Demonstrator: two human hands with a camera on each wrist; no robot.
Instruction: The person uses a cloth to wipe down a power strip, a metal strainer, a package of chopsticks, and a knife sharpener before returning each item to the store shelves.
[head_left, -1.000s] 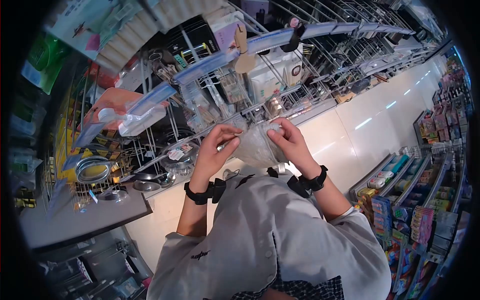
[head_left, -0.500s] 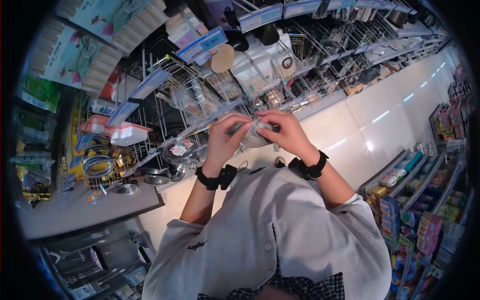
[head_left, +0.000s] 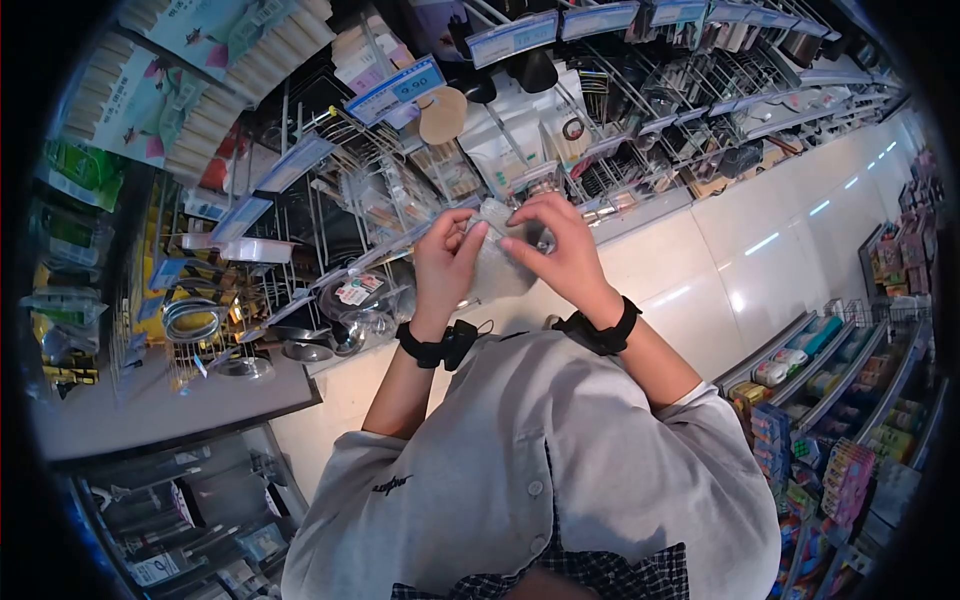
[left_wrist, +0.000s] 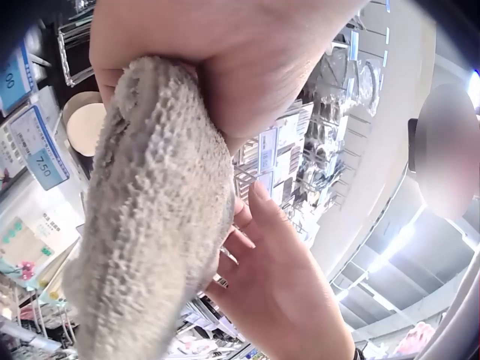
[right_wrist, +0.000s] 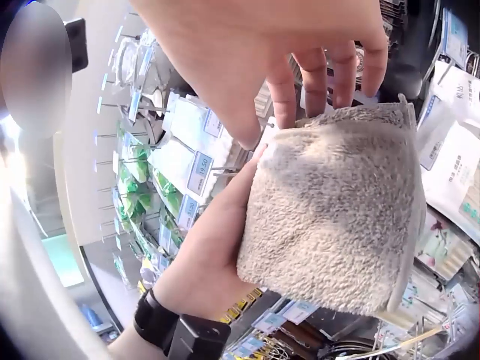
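A folded grey terry cloth point(head_left: 503, 268) with a nubby pile hangs in front of the person's chest in the head view. My left hand point(head_left: 446, 272) pinches it at its upper left edge. The left wrist view shows the cloth point(left_wrist: 154, 214) on edge, with thumb and fingers of the left hand point(left_wrist: 225, 56) closed on its top. My right hand point(right_wrist: 277, 56) is at the cloth's upper edge, thumb and loosely bent fingers spread apart. Its fingertips overlap that edge in the right wrist view, where the cloth point(right_wrist: 330, 214) faces the camera as a rounded square.
Wire racks with hanging kitchen goods and price tags point(head_left: 405, 88) stand close in front. At left is a grey shelf ledge point(head_left: 170, 415). Pale floor tiles point(head_left: 740, 240) run off to the right, beside another stocked shelf point(head_left: 830, 400).
Both hands held the cloth, lower and spread at first, then bunched with the hands close together. Now the right hand has let go and drawn apart, and the cloth hangs from the left hand.
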